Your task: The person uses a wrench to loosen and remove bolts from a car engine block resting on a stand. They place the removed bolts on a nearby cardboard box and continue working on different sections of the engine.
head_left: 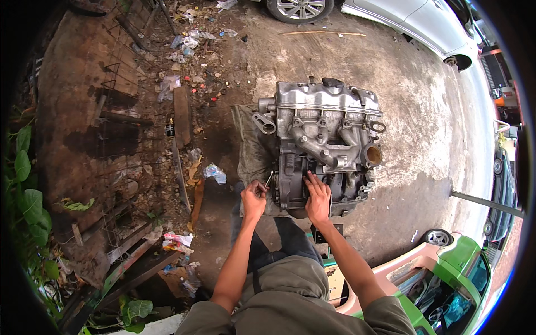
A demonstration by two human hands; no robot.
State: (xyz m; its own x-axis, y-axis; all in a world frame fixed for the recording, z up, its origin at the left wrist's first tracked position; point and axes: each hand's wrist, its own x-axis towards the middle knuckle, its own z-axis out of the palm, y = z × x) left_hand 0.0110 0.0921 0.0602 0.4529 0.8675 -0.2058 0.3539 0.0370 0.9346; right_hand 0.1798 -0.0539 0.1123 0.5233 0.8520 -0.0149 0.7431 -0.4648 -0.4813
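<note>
An engine (326,146) stands before me, with a silvery ribbed cover on its far side, a branching metal manifold (324,142) and a darker block nearer to me. Beside the block's left edge, my left hand (254,196) is closed around a thin, shiny metal tool (269,179). The tool's tip points up toward the engine; its exact kind is too small to tell. My right hand (318,196) rests with fingers stretched out on the dark block, below the manifold. Nothing shows in that hand, though its palm side is hidden.
A grey-brown cloth (249,146) lies under the engine's left side. Further left are a wooden plank (182,116), plastic litter (215,173) and rusty metal scrap. A silver car (407,25) stands at the far right, a green and pinkish car body (452,268) at the near right.
</note>
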